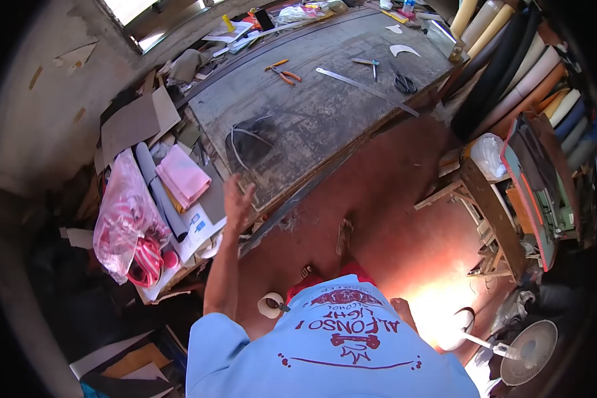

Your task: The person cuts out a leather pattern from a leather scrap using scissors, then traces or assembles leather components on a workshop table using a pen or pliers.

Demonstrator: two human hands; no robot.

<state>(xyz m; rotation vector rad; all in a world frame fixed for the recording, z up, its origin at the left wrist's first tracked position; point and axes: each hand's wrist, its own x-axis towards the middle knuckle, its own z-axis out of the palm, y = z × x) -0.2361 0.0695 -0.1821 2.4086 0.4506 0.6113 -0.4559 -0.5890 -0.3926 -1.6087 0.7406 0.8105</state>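
Observation:
My left hand (237,201) is raised at the near left corner of the workbench (298,139), fingers apart and holding nothing. Just beyond it on the bench lies a dark piece of material with grey cord-like strips (251,143). My right hand (402,308) hangs low beside my light blue shirt, its fingers mostly hidden. Farther along the bench are orange-handled pliers (285,73), a long metal ruler (365,90), a small blue-handled tool (368,64), black scissors (403,82) and a curved white piece (404,50).
Left of my hand sit folded pink cloth (183,176), a dark roll (159,192) and a pink plastic bag (127,215). Material rolls (504,66) lean at the far right. A wooden stand (491,219) and a white fan (529,353) are on the right side.

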